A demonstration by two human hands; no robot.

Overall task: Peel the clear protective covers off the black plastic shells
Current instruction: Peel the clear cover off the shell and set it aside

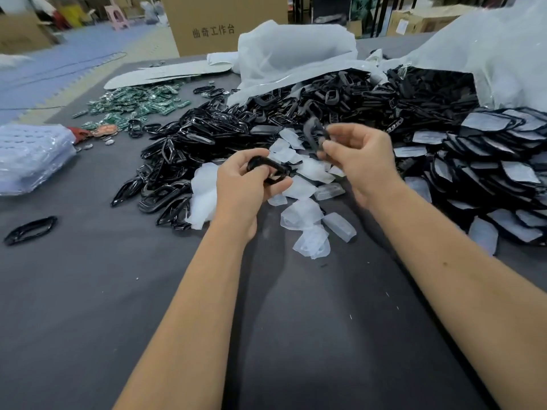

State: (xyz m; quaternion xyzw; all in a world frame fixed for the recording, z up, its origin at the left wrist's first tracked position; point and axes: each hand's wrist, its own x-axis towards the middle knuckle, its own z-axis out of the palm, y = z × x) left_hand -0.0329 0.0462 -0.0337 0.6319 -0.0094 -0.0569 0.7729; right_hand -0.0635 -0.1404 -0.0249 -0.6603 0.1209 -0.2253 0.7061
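Left grip (245, 184) and right grip (355, 155) each pinch a shell.

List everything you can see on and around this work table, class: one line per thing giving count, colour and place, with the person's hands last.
Bare shells: large heap, glossy black, table centre.
Covered shells: large heap, black under cloudy film, right side.
Peeled covers: loose scatter, clear-white, under and in front of the hands.
Circuit boards: many, green, far left.
Stray shell: one, black, left near edge.
Plastic bags: two, translucent white, behind the heaps.
Bagged trays: stack, clear bluish, left edge.
Cardboard box: one, brown, behind table.
Table: one, dark grey.
Left hand: holds a black shell.
Right hand: pinches another black piece, blurred.
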